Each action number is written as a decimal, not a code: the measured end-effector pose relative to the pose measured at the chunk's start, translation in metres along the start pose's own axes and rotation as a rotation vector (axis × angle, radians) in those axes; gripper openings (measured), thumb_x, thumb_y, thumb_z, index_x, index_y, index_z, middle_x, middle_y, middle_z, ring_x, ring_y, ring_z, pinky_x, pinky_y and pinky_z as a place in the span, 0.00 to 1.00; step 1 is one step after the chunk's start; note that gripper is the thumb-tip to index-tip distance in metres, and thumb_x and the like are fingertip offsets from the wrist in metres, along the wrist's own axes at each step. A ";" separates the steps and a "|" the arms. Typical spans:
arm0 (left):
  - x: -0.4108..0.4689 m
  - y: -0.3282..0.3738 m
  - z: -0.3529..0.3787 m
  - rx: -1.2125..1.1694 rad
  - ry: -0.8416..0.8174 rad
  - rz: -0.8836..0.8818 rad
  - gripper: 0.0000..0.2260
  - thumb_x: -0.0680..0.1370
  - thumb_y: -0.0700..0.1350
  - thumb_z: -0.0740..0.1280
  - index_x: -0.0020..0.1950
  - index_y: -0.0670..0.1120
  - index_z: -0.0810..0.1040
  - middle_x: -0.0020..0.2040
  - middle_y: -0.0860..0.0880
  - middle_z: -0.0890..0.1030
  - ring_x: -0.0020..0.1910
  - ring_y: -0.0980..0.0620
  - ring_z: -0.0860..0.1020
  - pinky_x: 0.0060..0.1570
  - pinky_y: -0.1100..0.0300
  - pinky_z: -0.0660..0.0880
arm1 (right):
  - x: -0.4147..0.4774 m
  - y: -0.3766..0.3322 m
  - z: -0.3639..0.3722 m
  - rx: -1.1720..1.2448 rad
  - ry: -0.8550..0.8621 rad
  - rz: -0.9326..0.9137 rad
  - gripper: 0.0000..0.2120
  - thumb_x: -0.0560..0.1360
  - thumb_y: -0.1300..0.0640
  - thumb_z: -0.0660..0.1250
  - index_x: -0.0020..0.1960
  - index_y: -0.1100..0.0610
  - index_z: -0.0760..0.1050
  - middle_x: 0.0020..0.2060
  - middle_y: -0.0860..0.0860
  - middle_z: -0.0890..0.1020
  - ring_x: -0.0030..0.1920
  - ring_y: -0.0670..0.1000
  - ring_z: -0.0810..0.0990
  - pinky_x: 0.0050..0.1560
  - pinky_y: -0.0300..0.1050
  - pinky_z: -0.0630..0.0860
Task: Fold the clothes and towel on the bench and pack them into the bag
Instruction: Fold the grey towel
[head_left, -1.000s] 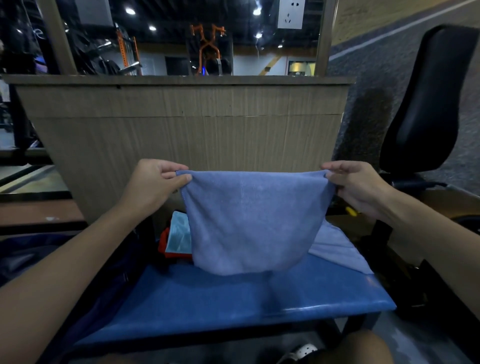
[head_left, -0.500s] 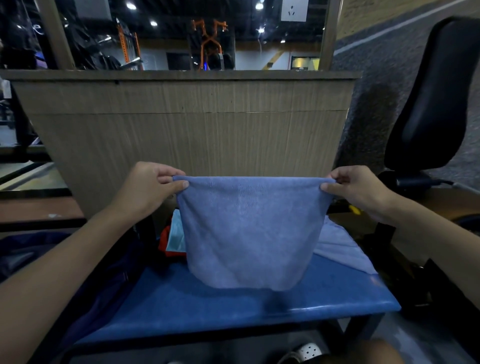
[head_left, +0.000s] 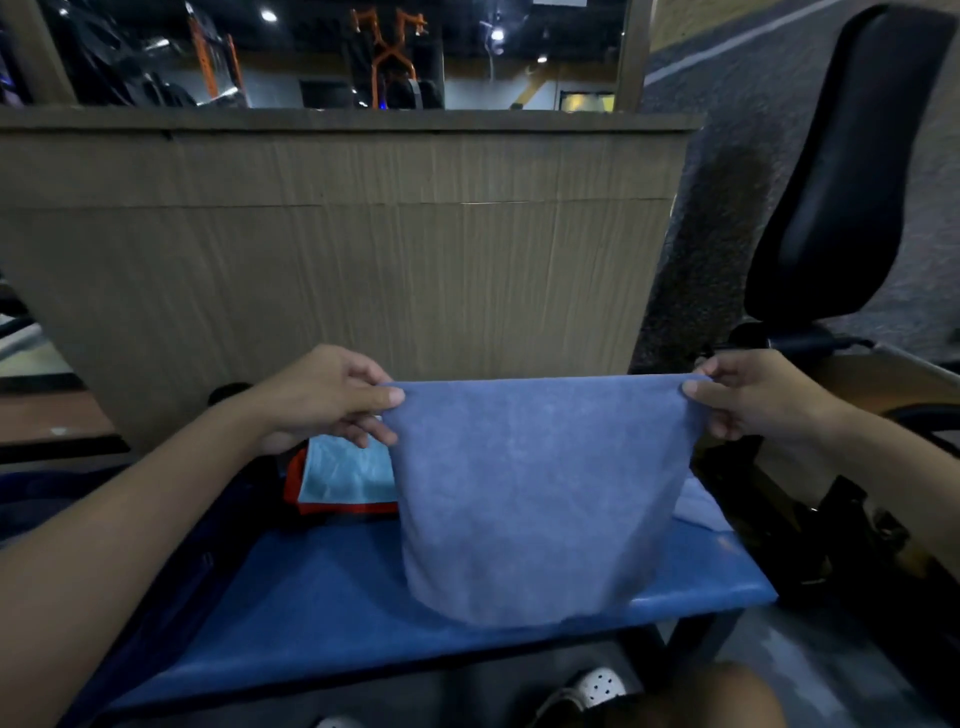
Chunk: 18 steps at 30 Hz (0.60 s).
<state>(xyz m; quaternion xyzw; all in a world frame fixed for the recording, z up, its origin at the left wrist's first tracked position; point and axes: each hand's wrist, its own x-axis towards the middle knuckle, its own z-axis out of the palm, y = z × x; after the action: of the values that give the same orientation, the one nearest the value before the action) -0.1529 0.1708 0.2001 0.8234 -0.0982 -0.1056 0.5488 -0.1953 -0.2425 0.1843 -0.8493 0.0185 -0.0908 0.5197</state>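
1. Currently we're folding the towel (head_left: 535, 493): left hand (head_left: 322, 400) and right hand (head_left: 753, 400) are each pinching a top corner, towel hanging over the bench (head_left: 322, 597).
2. Next, likely: we're bringing corners together evenly.

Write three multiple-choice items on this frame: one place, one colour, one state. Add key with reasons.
1. Where is the folded light-blue cloth? A) on a red garment at the far left of the bench; B) on the floor; C) over the black seat.
2. Colour of the held towel? A) white; B) blue; C) green.
3. How is the towel held? A) one hand only; B) draped over a forearm; C) left hand and right hand each pinch a top corner.
Key: 1 A: red edge shows beneath it. 2 B: its hanging face is blue. 3 C: fingers clamp both corners.
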 end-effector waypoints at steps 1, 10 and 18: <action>0.008 -0.001 0.009 -0.024 -0.008 0.008 0.05 0.78 0.38 0.70 0.49 0.37 0.77 0.39 0.38 0.83 0.37 0.46 0.85 0.30 0.61 0.79 | 0.003 0.006 -0.003 0.044 0.025 0.026 0.07 0.77 0.65 0.67 0.41 0.62 0.73 0.29 0.58 0.77 0.24 0.50 0.77 0.26 0.39 0.76; 0.076 0.017 0.066 -0.099 0.249 0.347 0.02 0.79 0.33 0.67 0.46 0.37 0.76 0.41 0.37 0.82 0.35 0.56 0.84 0.38 0.67 0.79 | 0.018 0.036 -0.019 0.203 0.386 -0.111 0.06 0.78 0.66 0.65 0.43 0.60 0.75 0.36 0.59 0.82 0.37 0.49 0.82 0.43 0.39 0.79; 0.075 -0.084 0.111 0.132 0.052 0.252 0.08 0.78 0.35 0.68 0.41 0.44 0.82 0.38 0.42 0.84 0.36 0.54 0.82 0.43 0.58 0.78 | -0.024 0.119 0.025 0.019 0.321 0.074 0.08 0.76 0.71 0.64 0.39 0.63 0.73 0.30 0.56 0.75 0.28 0.45 0.71 0.28 0.37 0.67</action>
<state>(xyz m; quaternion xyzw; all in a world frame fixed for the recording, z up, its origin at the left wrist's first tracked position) -0.1088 0.0834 0.0757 0.8414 -0.1932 -0.0076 0.5046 -0.2071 -0.2726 0.0643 -0.8177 0.1319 -0.2061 0.5210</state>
